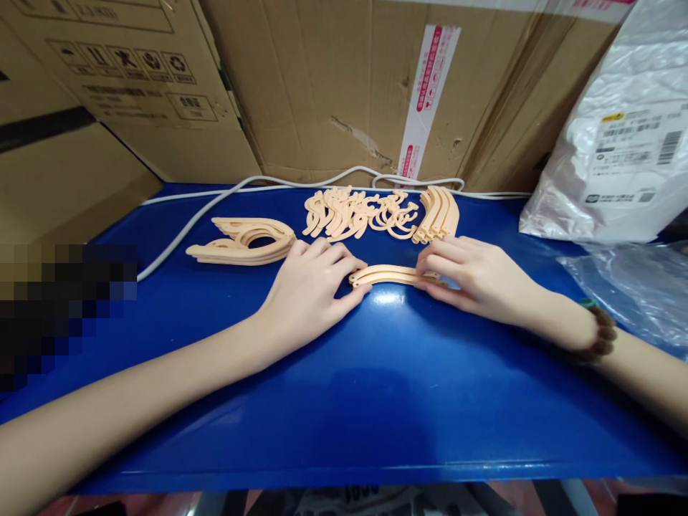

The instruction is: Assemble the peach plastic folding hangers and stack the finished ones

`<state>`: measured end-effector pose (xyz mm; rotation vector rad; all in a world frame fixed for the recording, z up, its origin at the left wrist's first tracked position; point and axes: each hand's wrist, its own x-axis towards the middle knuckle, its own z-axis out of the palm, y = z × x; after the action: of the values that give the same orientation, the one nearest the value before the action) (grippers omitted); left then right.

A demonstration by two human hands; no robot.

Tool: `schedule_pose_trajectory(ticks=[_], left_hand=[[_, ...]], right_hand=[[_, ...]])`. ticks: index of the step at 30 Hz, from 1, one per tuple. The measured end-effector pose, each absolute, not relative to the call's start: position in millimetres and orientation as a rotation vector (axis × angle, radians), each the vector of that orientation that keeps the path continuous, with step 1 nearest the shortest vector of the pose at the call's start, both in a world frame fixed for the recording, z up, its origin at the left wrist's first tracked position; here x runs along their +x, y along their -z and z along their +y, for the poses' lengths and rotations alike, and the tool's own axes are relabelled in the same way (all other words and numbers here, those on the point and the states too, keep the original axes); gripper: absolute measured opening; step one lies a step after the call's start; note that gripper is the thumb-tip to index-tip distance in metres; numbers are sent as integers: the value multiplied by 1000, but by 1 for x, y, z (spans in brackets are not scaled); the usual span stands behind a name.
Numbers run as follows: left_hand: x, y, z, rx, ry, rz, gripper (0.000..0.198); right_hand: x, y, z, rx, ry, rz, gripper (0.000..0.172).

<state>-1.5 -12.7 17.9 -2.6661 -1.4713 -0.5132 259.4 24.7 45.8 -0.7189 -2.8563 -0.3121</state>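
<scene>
Between my two hands, low over the blue table, lie curved beige plastic strips (391, 274) set side by side. My left hand (317, 276) pinches their left end between thumb and fingers. At the right end my right hand (462, 276) grips them the same way, its fingertips covering that end. Just beyond my right hand stands a stack of similar curved strips (438, 211). A pile of small hooked beige pieces (344, 213) lies beside that stack. Left of my left hand rests a stack of larger looped beige pieces (241, 247).
Cardboard boxes (322, 86) wall off the back and left of the blue table (365, 401). A white cable (188, 240) runs along the rear edge and bends forward at left. At right stand a white shipping bag (607, 165) and clear plastic film (634, 294).
</scene>
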Motion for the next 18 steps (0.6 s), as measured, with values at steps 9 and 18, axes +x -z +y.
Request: schedule_pose_trajectory(ticks=[9,18], left_hand=[[-2,-19,-13,-2681,483,-1495,27],[-2,-18,-14,-2674,554,-1480,24]], right_hand=[[259,-82,84,-1003,497,-2769,29],[233,-76,135,-1180,674,-2886,22]])
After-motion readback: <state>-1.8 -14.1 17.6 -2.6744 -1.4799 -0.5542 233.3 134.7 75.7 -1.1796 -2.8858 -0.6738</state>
